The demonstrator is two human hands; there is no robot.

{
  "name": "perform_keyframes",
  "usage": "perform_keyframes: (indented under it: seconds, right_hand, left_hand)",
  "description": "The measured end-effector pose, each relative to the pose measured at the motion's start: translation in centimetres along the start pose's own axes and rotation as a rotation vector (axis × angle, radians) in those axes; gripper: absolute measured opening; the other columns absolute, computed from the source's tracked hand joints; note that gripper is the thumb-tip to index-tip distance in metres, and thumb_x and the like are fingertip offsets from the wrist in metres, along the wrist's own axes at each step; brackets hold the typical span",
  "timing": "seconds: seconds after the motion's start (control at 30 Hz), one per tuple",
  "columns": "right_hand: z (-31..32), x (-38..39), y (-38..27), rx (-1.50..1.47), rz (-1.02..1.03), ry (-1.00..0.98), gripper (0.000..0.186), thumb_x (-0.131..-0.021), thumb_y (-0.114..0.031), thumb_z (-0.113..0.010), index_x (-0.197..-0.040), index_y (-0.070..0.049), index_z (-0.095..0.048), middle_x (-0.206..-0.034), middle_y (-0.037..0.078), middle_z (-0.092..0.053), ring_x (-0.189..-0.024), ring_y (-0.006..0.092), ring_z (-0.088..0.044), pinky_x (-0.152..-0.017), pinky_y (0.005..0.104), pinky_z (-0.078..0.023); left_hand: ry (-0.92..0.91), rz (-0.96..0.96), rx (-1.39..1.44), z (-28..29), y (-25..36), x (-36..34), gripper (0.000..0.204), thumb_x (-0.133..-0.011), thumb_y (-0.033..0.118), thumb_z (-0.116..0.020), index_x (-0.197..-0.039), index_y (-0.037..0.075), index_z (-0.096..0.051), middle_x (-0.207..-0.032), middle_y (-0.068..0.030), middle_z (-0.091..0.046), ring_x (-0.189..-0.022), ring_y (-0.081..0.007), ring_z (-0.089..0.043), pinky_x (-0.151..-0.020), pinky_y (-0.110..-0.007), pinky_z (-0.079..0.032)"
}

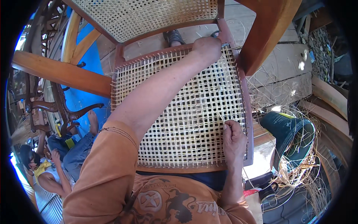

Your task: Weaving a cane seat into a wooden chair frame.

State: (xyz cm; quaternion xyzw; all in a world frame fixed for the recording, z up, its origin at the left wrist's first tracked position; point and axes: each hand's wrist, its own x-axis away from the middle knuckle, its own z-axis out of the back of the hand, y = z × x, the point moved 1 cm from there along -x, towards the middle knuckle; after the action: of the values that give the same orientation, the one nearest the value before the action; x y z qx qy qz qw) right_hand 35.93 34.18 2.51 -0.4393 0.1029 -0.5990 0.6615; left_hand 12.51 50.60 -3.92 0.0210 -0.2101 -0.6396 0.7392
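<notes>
A wooden chair's seat frame (250, 127) carries an open lattice of pale woven cane (194, 112), its strands passing through holes along the edges. My left arm reaches across the lattice to the far right corner. There my left hand (207, 48) is closed, with a small bluish, thin thing showing beside its fingers; most of it is hidden. Near the right edge of the seat, my right hand (235, 140) rests low over the weave. Thumb and forefinger are pinched together on a thin cane strand (221, 116).
The chair's caned back (156, 16) rises beyond the seat, between two wooden armrests (61, 74) (269, 33). Loose cane strands (305, 183) spill from a tipped dark green bucket (285, 136) at right. A person (52, 171) sits at far left near carved chair frames (61, 100).
</notes>
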Motion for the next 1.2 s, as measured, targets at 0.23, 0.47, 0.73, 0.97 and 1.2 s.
perform_keyframes:
  seconds: [0.23, 0.47, 0.73, 0.97, 1.2]
  right_hand:
    - [-0.2, -0.1, 0.3, -0.011, 0.008, 0.025, 0.012, -0.094, -0.015, -0.059, -0.101, -0.006, -0.062, -0.074, 0.017, -0.066, -0.064, 0.0318, -0.065, -0.058, 0.0393, -0.05]
    - [-0.5, -0.2, 0.9, -0.025, -0.025, 0.036, 0.013, -0.094, -0.015, -0.059, -0.1, -0.005, -0.063, -0.075, 0.016, -0.065, -0.063, 0.0288, -0.064, -0.058, 0.0378, -0.049]
    - [-0.5, -0.3, 0.8, -0.027, -0.001, 0.043, 0.013, -0.095, -0.015, -0.058, -0.1, -0.004, -0.063, -0.073, 0.015, -0.064, -0.059, 0.0252, -0.06, -0.058, 0.0364, -0.048]
    - [-0.6, -0.5, 0.9, -0.057, -0.061, 0.033, 0.014, -0.095, -0.016, -0.058, -0.1, -0.004, -0.063, -0.074, 0.015, -0.064, -0.06, 0.0243, -0.061, -0.059, 0.0357, -0.048]
    - [-0.5, -0.5, 0.7, -0.066, -0.064, 0.034, 0.014, -0.095, -0.016, -0.058, -0.099, -0.003, -0.063, -0.074, 0.014, -0.063, -0.061, 0.0205, -0.058, -0.06, 0.0341, -0.048]
  left_hand:
    - [-0.02, 0.015, -0.006, -0.1, 0.4, -0.4, 0.029, -0.082, 0.01, -0.053, -0.103, 0.001, -0.071, -0.1, -0.0192, -0.071, -0.095, -0.0325, -0.069, -0.082, -0.042, -0.055]
    - [0.022, -0.005, 0.032, -1.8, 0.5, -1.0, 0.031, -0.087, 0.009, -0.046, -0.104, -0.003, -0.069, -0.107, -0.021, -0.069, -0.098, -0.0337, -0.069, -0.084, -0.041, -0.055]
    - [0.136, 0.09, 0.319, -2.8, -0.7, -0.2, 0.028, -0.085, 0.017, -0.054, -0.105, 0.002, -0.067, -0.098, -0.0231, -0.068, -0.091, -0.0388, -0.067, -0.084, -0.048, -0.052]
    - [0.203, -0.072, 0.447, -3.2, -1.8, 1.5, 0.032, -0.084, 0.016, -0.053, -0.111, 0.005, -0.067, -0.11, -0.0242, -0.063, -0.104, -0.0389, -0.061, -0.094, -0.047, -0.048]
    - [0.119, -0.047, 0.37, -3.3, -1.6, 1.4, 0.038, -0.083, 0.015, -0.053, -0.118, 0.011, -0.067, -0.124, -0.0221, -0.058, -0.112, -0.0373, -0.059, -0.1, -0.045, -0.046]
